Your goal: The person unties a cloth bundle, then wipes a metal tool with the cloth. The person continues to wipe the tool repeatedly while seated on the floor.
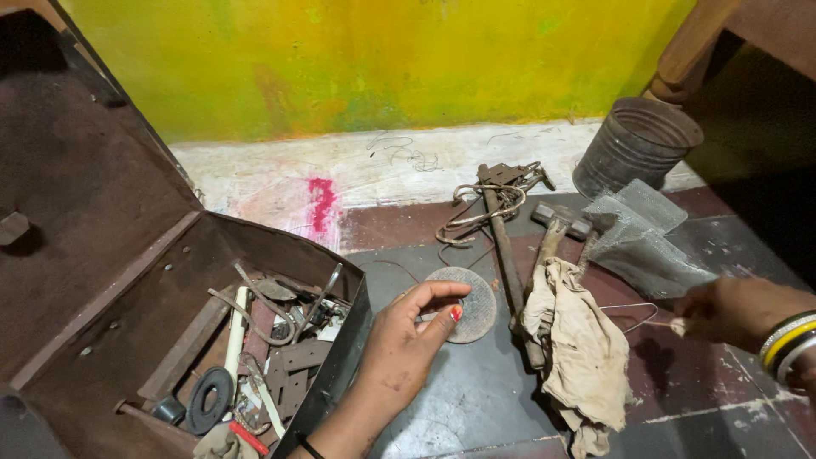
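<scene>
A yellow-green wall (pixel 374 59) fills the top of the view, with a pale, scuffed strip at its foot that carries a pink smear. Below it runs the dark floor (pixel 476 399), grey and maroon in patches.

At the left stands a big rusty metal toolbox (pixel 127 280), its lid thrown back against the wall. Its tray holds a jumble: a black ring (pixel 210 398), a white rod, flat metal brackets and bent wire. At the upper right sits a ribbed metal bucket (pixel 636 144), and in front of it a crumpled clear plastic bag (pixel 642 238).

In the middle of the floor lies a long rusted iron tool (pixel 507 246) with tangled wire looped round its top end. Just beside it lies a hammer (pixel 557 228), its handle partly under a dirty cream rag (pixel 582 348) that trails down toward the bottom edge.

The left hand (pixel 406 344) reaches out from beside the toolbox's corner, fingers loosely curled and half open. Its thumb and forefinger close toward the near edge of a round grey abrasive disc (pixel 466 302) that lies flat on the floor — just left of the iron tool. The fingertips touch or nearly touch the disc; whether they have a firm pinch on it I cannot tell.

The right hand (pixel 735 310), bangles at the wrist, comes in blurred from the right edge. It is closed around the end of a thin wire piece (pixel 633 314) — the wire's bent loop points toward the rag.
</scene>
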